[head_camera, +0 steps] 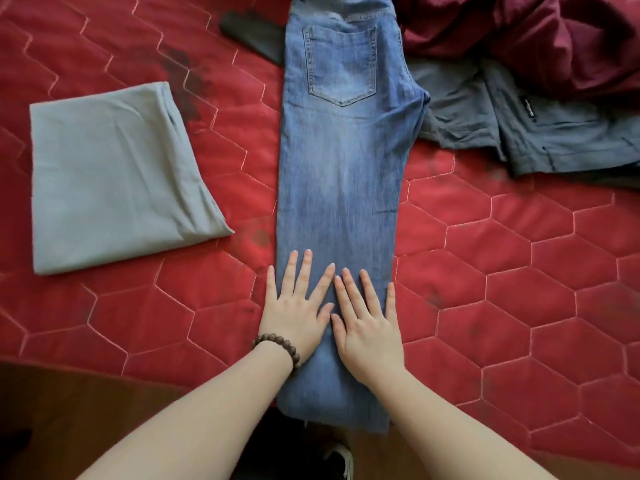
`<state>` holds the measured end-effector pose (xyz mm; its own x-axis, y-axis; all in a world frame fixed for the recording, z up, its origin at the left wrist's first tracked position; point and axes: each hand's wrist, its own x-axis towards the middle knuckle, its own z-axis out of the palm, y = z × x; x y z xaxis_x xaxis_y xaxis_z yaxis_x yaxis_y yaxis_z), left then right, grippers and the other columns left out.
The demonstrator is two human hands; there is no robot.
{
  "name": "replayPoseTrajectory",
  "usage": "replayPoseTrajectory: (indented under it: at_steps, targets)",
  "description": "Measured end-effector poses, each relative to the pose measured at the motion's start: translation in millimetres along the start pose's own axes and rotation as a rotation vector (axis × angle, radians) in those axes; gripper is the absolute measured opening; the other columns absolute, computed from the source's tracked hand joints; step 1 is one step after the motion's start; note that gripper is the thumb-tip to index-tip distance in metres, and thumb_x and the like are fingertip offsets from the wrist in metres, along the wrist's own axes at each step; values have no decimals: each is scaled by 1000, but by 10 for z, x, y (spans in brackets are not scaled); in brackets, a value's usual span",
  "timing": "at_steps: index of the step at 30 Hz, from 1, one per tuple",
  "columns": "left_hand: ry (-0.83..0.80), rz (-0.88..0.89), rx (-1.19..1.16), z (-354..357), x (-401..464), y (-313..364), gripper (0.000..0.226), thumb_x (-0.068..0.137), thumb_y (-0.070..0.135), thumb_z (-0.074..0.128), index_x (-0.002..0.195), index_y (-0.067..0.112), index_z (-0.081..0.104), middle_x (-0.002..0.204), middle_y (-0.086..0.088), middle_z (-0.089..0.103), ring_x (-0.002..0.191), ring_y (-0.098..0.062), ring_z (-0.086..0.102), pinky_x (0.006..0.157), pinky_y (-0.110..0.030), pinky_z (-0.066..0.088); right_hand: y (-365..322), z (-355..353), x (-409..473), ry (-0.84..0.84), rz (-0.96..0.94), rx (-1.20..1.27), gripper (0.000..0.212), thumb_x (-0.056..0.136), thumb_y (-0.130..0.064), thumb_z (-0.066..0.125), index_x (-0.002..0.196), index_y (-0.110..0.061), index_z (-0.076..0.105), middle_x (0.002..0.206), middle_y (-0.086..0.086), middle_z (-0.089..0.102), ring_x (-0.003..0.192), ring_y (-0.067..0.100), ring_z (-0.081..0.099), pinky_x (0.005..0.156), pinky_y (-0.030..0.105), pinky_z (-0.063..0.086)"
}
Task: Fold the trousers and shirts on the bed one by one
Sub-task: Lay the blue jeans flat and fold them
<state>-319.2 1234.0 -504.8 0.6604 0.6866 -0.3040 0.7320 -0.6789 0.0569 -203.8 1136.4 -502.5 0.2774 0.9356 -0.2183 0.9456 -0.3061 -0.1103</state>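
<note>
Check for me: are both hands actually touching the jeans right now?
Touching. The head view shows the left hand and right hand lying flat, fingers straight, on the lower legs of the jeans.

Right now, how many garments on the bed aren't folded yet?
3, maybe more hidden: jeans under both hands; grey trousers to their right; maroon garment in the far right corner. A dark piece is unclear.

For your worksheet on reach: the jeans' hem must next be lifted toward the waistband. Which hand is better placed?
Neither clearly: left hand and right hand both lie flat on the jeans, level, near the hem.
</note>
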Motion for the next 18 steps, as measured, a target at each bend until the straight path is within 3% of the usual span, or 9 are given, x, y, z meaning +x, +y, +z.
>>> replayPoseTrajectory:
  at_steps: [4,9,10,13,16,18]
  targets:
    - [6,12,-23,169,-587,97,62,91,55,0,148,35,-16,157,-9,-20,143,-37,-22,117,-54,-3,-84,142,-674,-36,-27,4,61,96,-47,32,151,-21,27,159,1,20,147,25,13,113,56,15]
    - [-35,62,31,302,-1117,131,62,92,56,-1,146,33,-23,155,-11,-27,139,-47,-25,116,-56,-4,-116,155,-1066,-86,-79,27,60,98,-48,27,151,-21,21,159,4,14,148,26,8,117,51,12]
    - [-35,102,30,265,-1152,92,62,93,54,2,149,32,-14,158,-10,-18,141,-48,-18,117,-56,1,-89,118,-1063,-90,-101,50,58,99,-46,26,151,-22,21,159,3,14,148,26,9,118,51,14]
    - [40,238,-23,77,-1155,-180,59,87,29,27,144,23,39,152,-10,35,138,-46,29,110,-58,29,172,-7,-1035,-26,-113,157,53,96,-29,31,148,-24,32,157,1,21,146,23,16,117,48,18]
    - [34,263,41,-34,-1115,-540,67,77,13,27,140,23,46,148,-10,41,136,-40,36,108,-56,32,595,-107,-1052,33,39,188,63,91,-9,45,149,-26,29,159,0,17,147,23,13,118,48,13]
    - [60,310,57,-54,-1070,-627,63,80,10,29,139,22,48,148,-13,41,136,-41,36,108,-57,33,726,-127,-1050,8,12,139,67,91,-16,58,149,-29,28,159,1,17,147,24,14,118,51,13]
